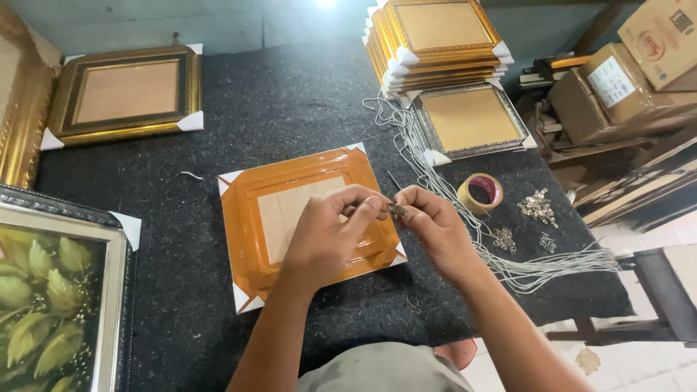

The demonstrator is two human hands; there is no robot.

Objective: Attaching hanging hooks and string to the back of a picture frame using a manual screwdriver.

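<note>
A picture frame (250, 218) lies face down on the dark felt table (290, 101), its back wrapped in glossy orange tape with white corner guards. Above its right edge my left hand (330, 232) and my right hand (434, 225) meet, fingertips pinched together on a small metal hanger clip (396, 210). Both hands hover over the frame without pressing on it.
A bundle of white cords (523, 268) lies to the right, with a tape roll (481, 192) and small heaps of metal clips (537, 207). Gold frames are stacked at the back (435, 43); another gold frame (123, 94) sits far left. A leaf painting (51, 297) lies at the near left. Cardboard boxes (617, 87) stand right.
</note>
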